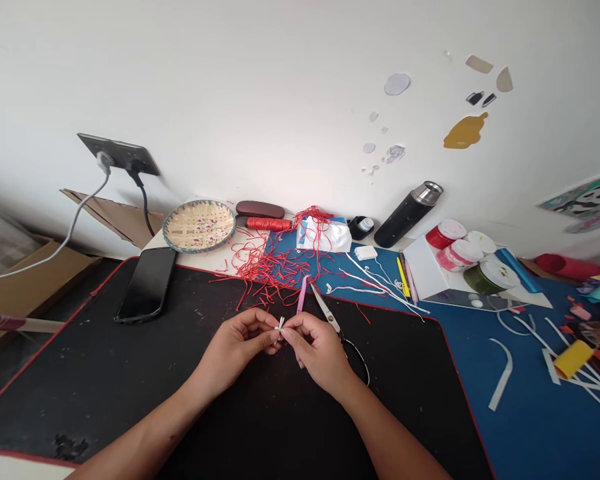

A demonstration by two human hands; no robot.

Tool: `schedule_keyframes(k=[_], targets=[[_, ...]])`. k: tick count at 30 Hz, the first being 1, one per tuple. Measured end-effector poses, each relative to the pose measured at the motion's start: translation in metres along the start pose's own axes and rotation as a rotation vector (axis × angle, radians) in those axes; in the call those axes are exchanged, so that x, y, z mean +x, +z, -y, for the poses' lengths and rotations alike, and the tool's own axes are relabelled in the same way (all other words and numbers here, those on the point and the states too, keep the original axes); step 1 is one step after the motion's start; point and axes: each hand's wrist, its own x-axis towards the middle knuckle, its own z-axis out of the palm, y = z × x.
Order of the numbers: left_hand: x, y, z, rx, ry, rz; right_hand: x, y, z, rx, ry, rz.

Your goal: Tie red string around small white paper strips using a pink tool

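Observation:
My left hand (250, 339) and my right hand (316, 343) meet above the black mat (220, 413). Between their fingertips is a small piece of white cord (281, 324), with short ends sticking up; its lower part is mostly hidden by the fingers. Both hands are closed in a pinch on it. Just beyond the right hand lies a pair of scissors (329, 311), blades pointing away and handles partly covered by that hand. Beside them a pink-purple tool, perhaps tweezers (301, 293), reaches out from behind the right fingers.
Red cord scraps (275, 270) are strewn beyond the hands. A woven basket (199, 227), a red thread spool (267, 224), a black flask (409, 215) and paint jars (490, 275) line the back. A phone (147, 285) lies left; white cords (380, 280) lie right.

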Motion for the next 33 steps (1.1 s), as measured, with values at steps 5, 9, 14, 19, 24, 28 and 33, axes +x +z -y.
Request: schedule_keyframes(k=[5,9,14,19,24,28,33], targets=[[0.0009,-0.0002,-0.0007,0.034,-0.03,-0.002,-0.0007,0.0001,0.0006,-0.017,-0.001,-0.005],[0.0014,-0.0008,0.0004,0.033,-0.051,-0.004,-0.0009,0.0001,0.0014,-0.035,-0.005,-0.01],[0.0011,-0.0009,0.0017,0.011,-0.08,-0.006,-0.0009,-0.0003,0.0017,-0.039,-0.011,-0.011],[0.0001,-0.0009,0.0036,-0.031,-0.076,0.016,-0.0008,-0.0008,0.003,-0.036,-0.012,-0.016],[0.0002,-0.0001,0.0056,-0.022,-0.066,0.019,-0.0004,-0.0008,0.0027,-0.06,-0.002,-0.011],[0.0005,0.0004,0.0058,0.005,-0.059,0.014,-0.0004,-0.0001,0.0014,-0.06,-0.006,-0.002],[0.0012,0.0004,0.0083,-0.022,-0.069,0.0,-0.0007,0.0001,-0.0002,-0.062,-0.008,-0.005]])
